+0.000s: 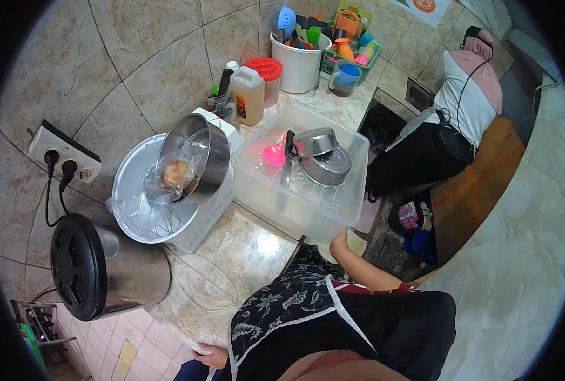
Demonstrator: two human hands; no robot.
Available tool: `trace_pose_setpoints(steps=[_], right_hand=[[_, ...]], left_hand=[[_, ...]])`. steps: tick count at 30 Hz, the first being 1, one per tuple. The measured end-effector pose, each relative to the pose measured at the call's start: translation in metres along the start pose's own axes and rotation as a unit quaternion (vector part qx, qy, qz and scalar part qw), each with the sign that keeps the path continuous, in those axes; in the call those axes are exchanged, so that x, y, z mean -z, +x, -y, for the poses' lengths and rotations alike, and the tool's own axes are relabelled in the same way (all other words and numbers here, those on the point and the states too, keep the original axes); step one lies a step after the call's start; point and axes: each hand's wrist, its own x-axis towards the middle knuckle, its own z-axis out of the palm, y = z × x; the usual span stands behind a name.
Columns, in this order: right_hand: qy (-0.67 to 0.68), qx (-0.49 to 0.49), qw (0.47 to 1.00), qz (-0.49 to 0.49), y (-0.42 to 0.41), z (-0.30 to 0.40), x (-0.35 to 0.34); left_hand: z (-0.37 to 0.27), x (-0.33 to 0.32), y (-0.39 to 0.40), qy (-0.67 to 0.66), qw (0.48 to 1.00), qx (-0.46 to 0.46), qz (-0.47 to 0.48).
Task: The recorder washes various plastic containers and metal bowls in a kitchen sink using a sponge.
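A translucent plastic box (pixel 282 209) stands on the tiled counter. My right hand (pixel 340 245) is at its near right corner, its fingers partly hidden beneath the box. Inside lie a pink ladle (pixel 275 153), a black-handled knife (pixel 287 166) and two metal pans (pixel 326 165), one tilted against the other. Down at the counter's near left corner, my left hand (pixel 212 356) curls at the edge (pixel 192 344). Left of the box, a tilted steel bowl (pixel 215 157) rests over a white basin (pixel 125 185), with a clear plastic bag (pixel 151 188), a round tan item (pixel 176 173) and whisk wires (pixel 166 223).
A steel container with a black lid (pixel 75 266) stands at the counter's left end, below a socket strip (pixel 65 152). Along the wall are a jug (pixel 247 95), a red-lidded jar (pixel 265 71) and a white utensil bucket (pixel 299 66). Another person (pixel 458 109) bends at the right.
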Motion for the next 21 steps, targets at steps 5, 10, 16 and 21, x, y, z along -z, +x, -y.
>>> trace_pose_setpoints(steps=[5,10,16,21], right_hand=[[0.0,0.018,1.0,-0.024,0.006,-0.006,0.0],[-0.018,0.029,0.999,-0.014,0.016,-0.017,0.005],[-0.018,0.04,0.999,-0.014,0.018,-0.019,0.006],[-0.017,0.039,0.999,-0.015,0.012,-0.01,0.001]], left_hand=[[0.0,-0.002,-0.001,-0.003,1.0,-0.001,0.004],[0.008,-0.011,-0.004,0.015,0.999,0.014,-0.026],[0.02,-0.015,-0.002,0.014,1.0,0.014,-0.018],[0.013,-0.011,-0.001,-0.013,1.0,-0.002,0.017]])
